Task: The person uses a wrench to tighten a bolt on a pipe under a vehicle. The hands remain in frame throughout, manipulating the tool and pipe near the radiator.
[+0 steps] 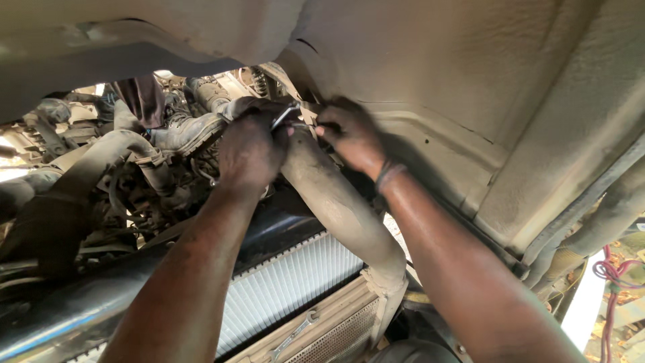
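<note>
My left hand (250, 149) is closed around a shiny metal spanner (285, 115), whose head pokes out above my fingers. It sits at the top of a thick, dirty pipe (336, 202) that runs down to the right. My right hand (353, 134) reaches in from the right, fingertips pinched at the same joint where the pipe meets the dusty metal underside (470, 81). What the fingers of my right hand pinch is hidden. Both hands are smeared with grease, and a dark band circles my right wrist.
A ribbed radiator (289, 282) lies below my arms, with another spanner (295, 333) resting on the frame under it. Grimy hoses and engine parts (127, 168) crowd the left. Another person's boot (188, 131) stands among them. A red cord (615, 275) hangs at the right edge.
</note>
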